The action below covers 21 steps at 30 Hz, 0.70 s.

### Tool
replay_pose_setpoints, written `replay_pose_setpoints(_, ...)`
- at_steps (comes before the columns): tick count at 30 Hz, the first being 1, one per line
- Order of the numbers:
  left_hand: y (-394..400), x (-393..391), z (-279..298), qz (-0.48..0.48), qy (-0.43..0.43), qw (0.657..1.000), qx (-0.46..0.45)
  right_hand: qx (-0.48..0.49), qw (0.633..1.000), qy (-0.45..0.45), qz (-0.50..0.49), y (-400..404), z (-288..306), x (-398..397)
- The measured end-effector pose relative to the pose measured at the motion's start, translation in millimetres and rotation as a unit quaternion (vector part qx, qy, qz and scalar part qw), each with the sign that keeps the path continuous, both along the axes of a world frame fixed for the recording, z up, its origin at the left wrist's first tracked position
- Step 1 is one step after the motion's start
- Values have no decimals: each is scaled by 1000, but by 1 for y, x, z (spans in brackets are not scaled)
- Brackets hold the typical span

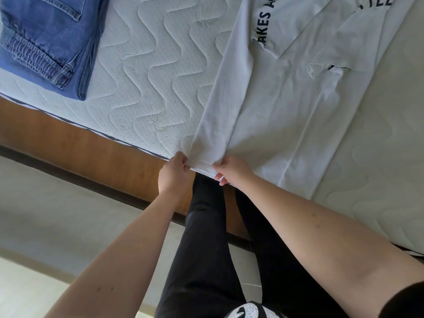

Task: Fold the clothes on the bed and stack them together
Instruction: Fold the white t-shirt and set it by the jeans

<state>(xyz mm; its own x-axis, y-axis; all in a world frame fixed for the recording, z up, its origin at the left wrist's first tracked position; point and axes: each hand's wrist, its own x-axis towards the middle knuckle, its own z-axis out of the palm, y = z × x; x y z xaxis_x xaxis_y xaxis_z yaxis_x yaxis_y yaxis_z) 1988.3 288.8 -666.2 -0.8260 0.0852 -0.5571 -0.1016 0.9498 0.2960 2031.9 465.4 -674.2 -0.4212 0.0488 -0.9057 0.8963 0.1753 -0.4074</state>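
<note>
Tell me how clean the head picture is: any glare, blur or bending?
Head view: soft even light, no hard glare; the white T-shirt is bright yet its seams and lettering read; both hands at its hem are sharp; the wooden bed frame bows from wide-angle distortion.

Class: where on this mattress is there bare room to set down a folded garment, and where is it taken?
Free: the quilted strip of mattress between the folded jeans and the white T-shirt. Taken: far-left corner, under the jeans, and the near edge where both hands grip the hem.

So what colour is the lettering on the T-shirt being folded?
Dark navy, nearly black, on the white T-shirt; the lettering shows in the head view.
</note>
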Motion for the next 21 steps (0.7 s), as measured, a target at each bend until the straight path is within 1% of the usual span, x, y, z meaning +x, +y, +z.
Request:
replay_pose_setpoints(4, 0, 3, -5, -47, 10, 998, -34, 54, 996, 25, 68, 1, 6, 6)
replay_pose_setpoints(7, 0, 3, -7, -55, -25, 997, -38, 62, 995, 16, 81, 2, 9, 7)
replay_pose_setpoints(9, -1, 3, -7, -37, -42, 998, -20, 60, 995, 18, 81, 3, 11, 7)
replay_pose_setpoints(12, 3, -2, -7, 43, -46, 997, 46, 39, 997, 24, 58, 2, 12, 8)
replay_pose_setpoints(14, 8, -10, -9, 75, -59, 992, 77, 22, 999, 22, 34, 0, 10, 11)
replay_pose_setpoints(16, 9, -17, -12, 80, -76, 991, 82, 21, 999, 20, 21, -1, 8, 13)
replay_pose_setpoints(18, 10, -24, -16, 73, -93, 991, 66, 26, 999, 22, 10, -1, 5, 16)
replay_pose_setpoints(21, 11, -29, -17, 68, -111, 990, 51, 38, 999, 18, 21, 0, 2, 18)
